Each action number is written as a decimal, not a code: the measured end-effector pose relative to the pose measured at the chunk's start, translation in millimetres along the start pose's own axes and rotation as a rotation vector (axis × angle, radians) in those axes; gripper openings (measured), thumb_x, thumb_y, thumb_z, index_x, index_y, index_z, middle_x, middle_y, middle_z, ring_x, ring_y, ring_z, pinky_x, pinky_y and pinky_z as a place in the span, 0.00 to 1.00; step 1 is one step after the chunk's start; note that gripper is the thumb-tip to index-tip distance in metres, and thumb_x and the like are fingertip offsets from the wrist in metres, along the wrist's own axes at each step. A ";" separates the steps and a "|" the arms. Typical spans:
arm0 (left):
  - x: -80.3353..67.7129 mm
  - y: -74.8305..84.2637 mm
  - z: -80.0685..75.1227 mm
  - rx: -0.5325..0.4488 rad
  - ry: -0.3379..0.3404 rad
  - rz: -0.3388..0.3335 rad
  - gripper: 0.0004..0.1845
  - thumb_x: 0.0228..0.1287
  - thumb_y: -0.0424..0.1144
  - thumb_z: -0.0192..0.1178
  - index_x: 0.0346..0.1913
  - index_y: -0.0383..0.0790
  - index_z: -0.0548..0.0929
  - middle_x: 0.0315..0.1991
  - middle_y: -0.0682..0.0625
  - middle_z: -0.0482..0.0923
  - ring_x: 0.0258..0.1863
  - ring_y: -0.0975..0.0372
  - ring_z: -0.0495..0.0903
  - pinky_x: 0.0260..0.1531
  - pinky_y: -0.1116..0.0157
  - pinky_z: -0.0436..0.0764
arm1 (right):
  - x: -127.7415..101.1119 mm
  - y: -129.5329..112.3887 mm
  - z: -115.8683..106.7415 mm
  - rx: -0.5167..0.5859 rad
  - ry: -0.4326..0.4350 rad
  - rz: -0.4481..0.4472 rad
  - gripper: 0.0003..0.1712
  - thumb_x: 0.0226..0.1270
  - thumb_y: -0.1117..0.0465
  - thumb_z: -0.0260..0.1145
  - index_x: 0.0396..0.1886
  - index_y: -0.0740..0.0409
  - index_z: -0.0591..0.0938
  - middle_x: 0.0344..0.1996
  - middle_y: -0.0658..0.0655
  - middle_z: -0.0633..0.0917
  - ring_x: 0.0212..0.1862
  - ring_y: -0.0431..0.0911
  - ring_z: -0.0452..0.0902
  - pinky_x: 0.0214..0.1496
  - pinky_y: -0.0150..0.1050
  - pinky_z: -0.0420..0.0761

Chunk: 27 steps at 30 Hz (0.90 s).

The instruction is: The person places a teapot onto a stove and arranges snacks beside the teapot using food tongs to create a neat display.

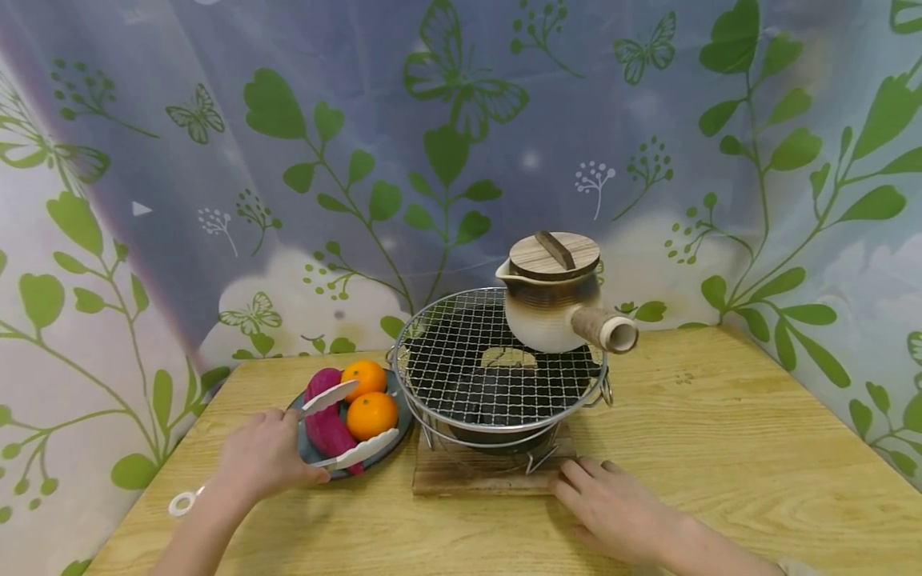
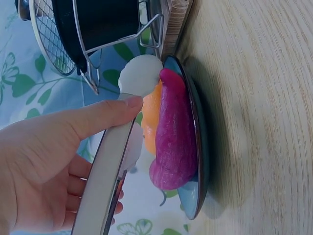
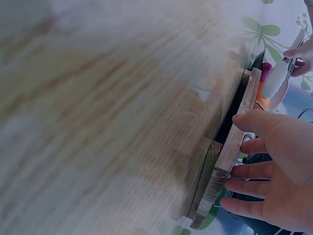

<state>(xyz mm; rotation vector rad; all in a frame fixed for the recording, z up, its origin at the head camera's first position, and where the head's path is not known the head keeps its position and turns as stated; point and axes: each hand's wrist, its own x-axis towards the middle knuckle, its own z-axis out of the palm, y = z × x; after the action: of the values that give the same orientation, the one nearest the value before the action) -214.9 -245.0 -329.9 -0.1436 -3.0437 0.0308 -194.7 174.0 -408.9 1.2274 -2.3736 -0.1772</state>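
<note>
On the near left of the wooden table (image 1: 720, 432), your left hand (image 1: 262, 460) grips white tongs (image 1: 346, 424) spread around a purple sweet potato (image 1: 327, 428).

Your left fingers and thumb curl round the tongs' handle, and the two white tips sit either side of the sweet potato, which lies on a dark plate (image 1: 399, 436) together with two oranges (image 1: 370, 414). Just right of the plate, a wire-mesh grill (image 1: 497, 364) stands on a wooden board (image 1: 468, 476), and a ceramic teapot (image 1: 558, 308) with a wooden lid sits on the far right of the mesh. Your right hand (image 1: 619, 508) lies open and relaxed on the table, fingertips touching the board's near right edge, holding nothing.
</note>
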 end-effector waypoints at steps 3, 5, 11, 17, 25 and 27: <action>-0.6 1.1 0.6 0.014 -0.009 -0.008 0.44 0.28 0.64 0.73 0.39 0.28 0.76 0.33 0.39 0.75 0.31 0.51 0.72 0.26 0.51 0.76 | -0.1 0.0 0.0 -0.005 -0.010 -0.003 0.31 0.43 0.46 0.72 0.46 0.56 0.75 0.41 0.54 0.74 0.40 0.48 0.73 0.34 0.41 0.77; -1.0 1.4 0.7 0.020 -0.016 -0.014 0.43 0.28 0.65 0.72 0.38 0.29 0.76 0.31 0.41 0.74 0.29 0.52 0.71 0.24 0.52 0.76 | -0.3 0.4 1.6 -0.009 -0.012 -0.007 0.31 0.42 0.46 0.72 0.45 0.56 0.75 0.41 0.55 0.74 0.40 0.48 0.73 0.34 0.41 0.77; -1.6 3.8 -0.6 0.027 -0.037 -0.033 0.41 0.29 0.64 0.72 0.37 0.30 0.76 0.28 0.42 0.73 0.28 0.52 0.70 0.22 0.53 0.75 | -0.8 0.2 2.4 -0.010 -0.010 -0.005 0.31 0.42 0.46 0.73 0.44 0.55 0.75 0.41 0.55 0.74 0.40 0.48 0.73 0.34 0.42 0.77; 1.1 4.4 -3.4 0.029 -0.064 -0.047 0.38 0.30 0.64 0.72 0.33 0.32 0.76 0.27 0.44 0.73 0.27 0.53 0.71 0.21 0.54 0.74 | -1.0 -0.5 0.9 0.001 0.002 0.002 0.30 0.42 0.47 0.73 0.44 0.55 0.75 0.40 0.54 0.74 0.39 0.48 0.73 0.33 0.42 0.77; 2.5 4.5 -3.8 0.047 -0.076 -0.049 0.37 0.30 0.67 0.70 0.29 0.35 0.75 0.24 0.46 0.72 0.25 0.53 0.71 0.23 0.54 0.72 | -0.8 0.3 1.8 0.001 0.013 0.006 0.30 0.41 0.47 0.73 0.44 0.55 0.75 0.40 0.53 0.74 0.40 0.48 0.73 0.33 0.42 0.77; 2.6 4.3 -2.9 0.040 -0.082 -0.052 0.36 0.30 0.67 0.70 0.28 0.36 0.75 0.23 0.46 0.72 0.24 0.54 0.71 0.22 0.55 0.72 | -1.0 0.3 2.2 -0.001 0.015 0.006 0.30 0.42 0.47 0.73 0.45 0.55 0.75 0.40 0.53 0.74 0.40 0.48 0.73 0.33 0.42 0.77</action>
<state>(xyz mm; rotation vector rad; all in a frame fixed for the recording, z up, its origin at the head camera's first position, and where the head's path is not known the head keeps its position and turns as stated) -216.8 -240.4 -326.9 -0.0616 -3.1243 0.0959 -195.4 174.8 -411.1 1.2169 -2.3643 -0.1664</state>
